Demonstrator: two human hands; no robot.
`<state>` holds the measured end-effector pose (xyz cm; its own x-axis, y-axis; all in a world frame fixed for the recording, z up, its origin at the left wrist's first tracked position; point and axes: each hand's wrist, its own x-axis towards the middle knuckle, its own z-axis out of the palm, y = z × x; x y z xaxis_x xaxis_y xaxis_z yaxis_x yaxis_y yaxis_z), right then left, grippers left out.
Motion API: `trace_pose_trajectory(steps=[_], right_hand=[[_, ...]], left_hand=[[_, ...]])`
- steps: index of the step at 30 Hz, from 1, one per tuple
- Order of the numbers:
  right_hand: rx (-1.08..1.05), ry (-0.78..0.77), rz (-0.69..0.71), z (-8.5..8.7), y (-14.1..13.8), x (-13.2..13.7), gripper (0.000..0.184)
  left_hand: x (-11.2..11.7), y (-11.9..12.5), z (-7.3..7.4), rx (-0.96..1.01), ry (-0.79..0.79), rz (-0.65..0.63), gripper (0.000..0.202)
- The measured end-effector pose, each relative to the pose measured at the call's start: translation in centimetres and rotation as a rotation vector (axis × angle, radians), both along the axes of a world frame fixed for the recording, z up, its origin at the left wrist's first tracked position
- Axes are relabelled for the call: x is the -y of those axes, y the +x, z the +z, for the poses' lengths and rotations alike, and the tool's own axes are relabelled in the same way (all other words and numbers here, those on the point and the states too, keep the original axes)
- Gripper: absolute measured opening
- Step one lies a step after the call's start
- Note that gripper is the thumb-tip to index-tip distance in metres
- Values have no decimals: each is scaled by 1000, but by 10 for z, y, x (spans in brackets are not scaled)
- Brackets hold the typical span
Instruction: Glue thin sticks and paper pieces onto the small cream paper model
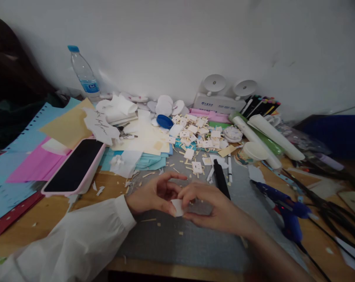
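Note:
A small white piece of paper (177, 208) is pinched between both hands above the grey mat (177, 243). My left hand (155, 194) grips its left side with thumb and fingers curled. On the other side, my right hand (212, 205) holds the right edge in its fingertips. Just beyond them lies a black pen-like tool (222, 180), partly hidden by my right hand. A small square paper figure with a drawn face (197, 167) rests on the mat, near a heap of similar cream paper figures (191, 133).
At left are a phone in a pink case (76, 168), coloured paper sheets (27, 164) and a water bottle (85, 74). To the right lie a blue glue gun (283, 207) with its cord, black scissors (332, 211), a paper cup (252, 152) and white rolls (277, 137). Paper scraps litter the mat.

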<state>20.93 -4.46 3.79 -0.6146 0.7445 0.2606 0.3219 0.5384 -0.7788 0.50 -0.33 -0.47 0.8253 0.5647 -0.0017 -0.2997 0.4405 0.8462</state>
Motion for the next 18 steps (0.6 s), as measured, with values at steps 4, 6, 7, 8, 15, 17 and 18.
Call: trace_pose_trajectory(steps=[4, 6, 7, 8, 15, 17, 18], right_hand=[[-70, 73, -274, -18, 9, -2, 19], [-52, 111, -387, -25, 12, -3, 25], [-38, 128, -419, -28, 13, -4, 26], [-27, 144, -432, -30, 14, -4, 26], [10, 146, -343, -37, 7, 0, 25], [16, 140, -322, -40, 5, 1, 25], [18, 137, -312, -42, 4, 1, 25]], left_hand=[[-6, -7, 6, -204, 389, 286, 53], [-11, -12, 8, -413, 709, 356, 41], [-14, -13, 8, -515, 869, 344, 39], [-16, -14, 8, -602, 1009, 308, 39], [-15, -9, 3, -845, 1326, 137, 34], [-12, -7, 3, -877, 1320, 153, 31], [-11, -7, 3, -890, 1316, 158, 31]])
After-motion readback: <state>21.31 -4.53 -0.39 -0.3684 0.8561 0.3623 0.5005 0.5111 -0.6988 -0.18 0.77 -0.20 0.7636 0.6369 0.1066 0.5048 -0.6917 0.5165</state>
